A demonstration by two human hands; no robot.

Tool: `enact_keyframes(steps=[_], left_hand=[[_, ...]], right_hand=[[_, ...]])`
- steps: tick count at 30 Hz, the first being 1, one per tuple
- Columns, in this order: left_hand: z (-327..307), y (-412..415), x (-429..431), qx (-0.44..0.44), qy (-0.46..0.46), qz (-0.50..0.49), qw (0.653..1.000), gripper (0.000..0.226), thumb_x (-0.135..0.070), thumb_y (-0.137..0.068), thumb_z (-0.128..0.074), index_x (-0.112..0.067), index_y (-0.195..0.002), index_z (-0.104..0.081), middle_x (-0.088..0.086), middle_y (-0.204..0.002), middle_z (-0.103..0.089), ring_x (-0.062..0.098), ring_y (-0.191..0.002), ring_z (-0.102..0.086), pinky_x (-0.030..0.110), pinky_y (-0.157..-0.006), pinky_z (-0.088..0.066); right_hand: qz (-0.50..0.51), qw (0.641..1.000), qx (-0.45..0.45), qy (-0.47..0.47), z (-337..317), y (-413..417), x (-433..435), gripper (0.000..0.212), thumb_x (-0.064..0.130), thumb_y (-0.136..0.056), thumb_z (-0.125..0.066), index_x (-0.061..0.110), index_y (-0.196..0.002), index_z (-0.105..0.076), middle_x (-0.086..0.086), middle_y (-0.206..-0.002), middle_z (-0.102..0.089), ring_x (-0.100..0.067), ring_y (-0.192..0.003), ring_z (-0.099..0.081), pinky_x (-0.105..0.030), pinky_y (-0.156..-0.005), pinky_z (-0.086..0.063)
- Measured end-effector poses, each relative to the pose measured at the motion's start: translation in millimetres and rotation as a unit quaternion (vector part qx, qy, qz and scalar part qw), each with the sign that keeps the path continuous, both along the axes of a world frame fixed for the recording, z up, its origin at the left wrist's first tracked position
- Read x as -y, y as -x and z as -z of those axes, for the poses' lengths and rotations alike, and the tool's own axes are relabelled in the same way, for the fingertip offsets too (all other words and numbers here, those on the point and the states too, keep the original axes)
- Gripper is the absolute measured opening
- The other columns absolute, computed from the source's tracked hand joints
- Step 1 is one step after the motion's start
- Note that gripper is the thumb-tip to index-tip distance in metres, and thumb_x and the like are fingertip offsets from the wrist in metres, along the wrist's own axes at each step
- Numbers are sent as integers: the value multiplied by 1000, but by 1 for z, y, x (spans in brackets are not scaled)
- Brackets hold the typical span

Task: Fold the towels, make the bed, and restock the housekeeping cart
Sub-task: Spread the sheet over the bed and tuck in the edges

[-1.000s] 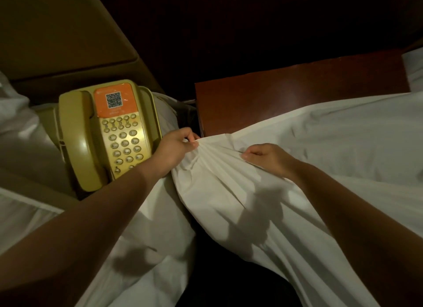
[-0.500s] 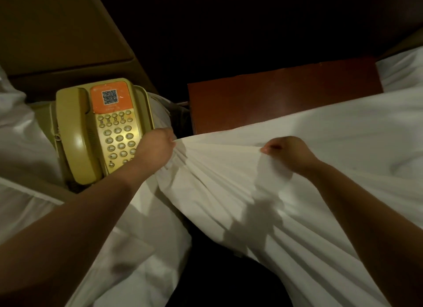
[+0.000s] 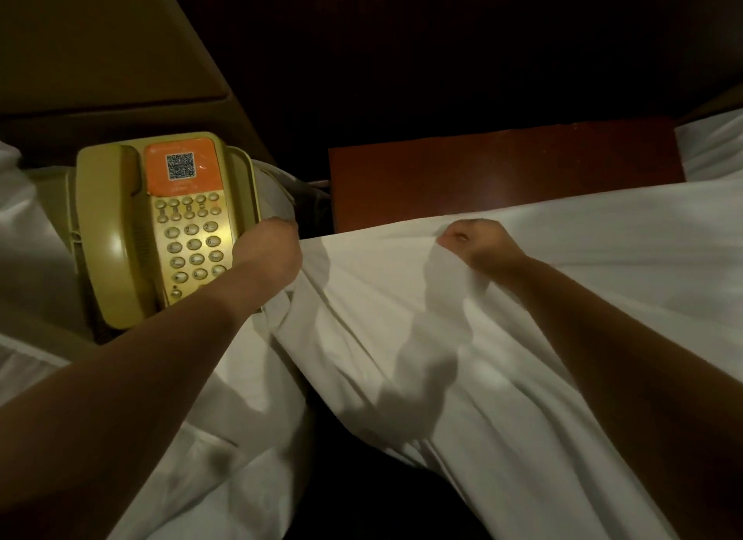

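A white bed sheet (image 3: 555,282) spreads from the middle to the right, its top edge pulled fairly straight between my hands. My left hand (image 3: 271,250) grips the sheet's bunched left corner, right beside the telephone. My right hand (image 3: 478,244) is a fist on the sheet's top edge, further right. Folds fan down from both grips. More white bedding (image 3: 225,439) lies under my left forearm.
A yellow-beige telephone (image 3: 161,234) with an orange QR label sits at the left, touching my left hand. A reddish-brown wooden nightstand top (image 3: 502,177) lies behind the sheet's edge. Another white cloth (image 3: 711,149) shows at far right. Dark headboard panel behind.
My hands have moved apart along the sheet's top edge, the right one going right, the left closing into a tighter grip. The gathered edge has been stretched out straighter.
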State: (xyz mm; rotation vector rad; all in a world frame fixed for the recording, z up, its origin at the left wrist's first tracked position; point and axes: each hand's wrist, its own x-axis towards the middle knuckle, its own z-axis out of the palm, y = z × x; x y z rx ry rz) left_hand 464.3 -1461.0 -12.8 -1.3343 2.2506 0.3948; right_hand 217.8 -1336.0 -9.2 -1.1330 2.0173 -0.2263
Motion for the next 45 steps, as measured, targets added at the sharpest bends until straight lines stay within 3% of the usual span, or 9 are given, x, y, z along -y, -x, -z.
enact_keyframes(steps=[5, 14, 16, 20, 24, 28, 31, 39, 45], left_hand=[[-1, 2, 0, 4, -6, -4, 1000, 24, -8, -97, -41, -1, -115, -55, 16, -113, -59, 32, -105, -57, 36, -83, -46], [-1, 5, 2, 16, -6, 6, 1000, 29, -7, -96, -42, -1, -123, -51, 18, -116, -58, 34, -108, -56, 38, -85, -46], [0, 5, 2, 15, -5, 6, 1000, 28, -7, -96, -42, -1, -122, -51, 18, -116, -58, 33, -108, -56, 37, -85, -46], [3, 6, 2, 22, 4, 15, 1000, 29, -8, -97, -41, 0, -124, -49, 18, -115, -58, 32, -107, -56, 36, -84, -45], [5, 6, 5, 44, 18, 26, 999, 28, -6, -95, -41, 0, -121, -50, 19, -114, -59, 33, -104, -57, 37, -81, -46], [5, 9, 5, 44, 10, -8, 999, 29, -3, -92, -41, 0, -119, -52, 20, -111, -59, 35, -103, -57, 38, -79, -46], [5, 10, 6, 48, 9, -12, 999, 29, -4, -93, -39, -1, -118, -52, 18, -111, -59, 33, -103, -57, 36, -79, -46], [7, 8, 9, 39, 6, -3, 999, 27, -4, -93, -40, 0, -117, -52, 19, -109, -60, 34, -101, -58, 35, -75, -45], [11, 5, 9, 18, 14, 11, 1000, 26, -4, -93, -41, 1, -115, -52, 20, -104, -60, 36, -96, -58, 31, -67, -38]], right_hand=[[64, 994, 83, -13, -10, 25, -30, 29, 14, -94, -53, 23, -68, -61, 8, -72, -59, -9, -68, -53, -8, -58, -40], [-52, 988, 45, -140, -19, 49, -47, 22, 27, -96, -54, 11, -101, -69, -7, -95, -64, -16, -78, -56, -24, -70, -41], [-44, 994, 10, -99, -27, 52, -44, 24, 24, -98, -51, 11, -105, -69, -3, -92, -61, -13, -75, -54, -17, -64, -38], [-41, 989, -115, 80, -41, 57, -15, 36, 30, -98, -43, 23, -63, -50, 10, -61, -44, -17, -63, -44, -17, -55, -29], [-10, 977, -162, 139, -28, 61, 20, 28, 22, -100, -43, 7, -90, -65, -3, -80, -53, -22, -77, -50, -27, -66, -32], [-75, 987, -144, -21, 6, 76, 24, 29, 33, -98, -47, 12, -99, -66, -10, -102, -57, -29, -99, -53, -30, -76, -37], [-123, 978, -163, -38, 18, 79, 15, 25, 39, -90, -55, 19, -92, -68, -8, -117, -56, -26, -105, -47, -31, -81, -37], [-47, 994, -83, 61, 7, 75, -11, 30, 37, -89, -60, 9, -90, -69, 1, -110, -50, -17, -100, -47, -26, -84, -32], [-75, 995, -67, -5, 18, 79, -23, 20, 36, -86, -66, 21, -73, -67, -1, -117, -53, -22, -108, -49, -30, -92, -39]])
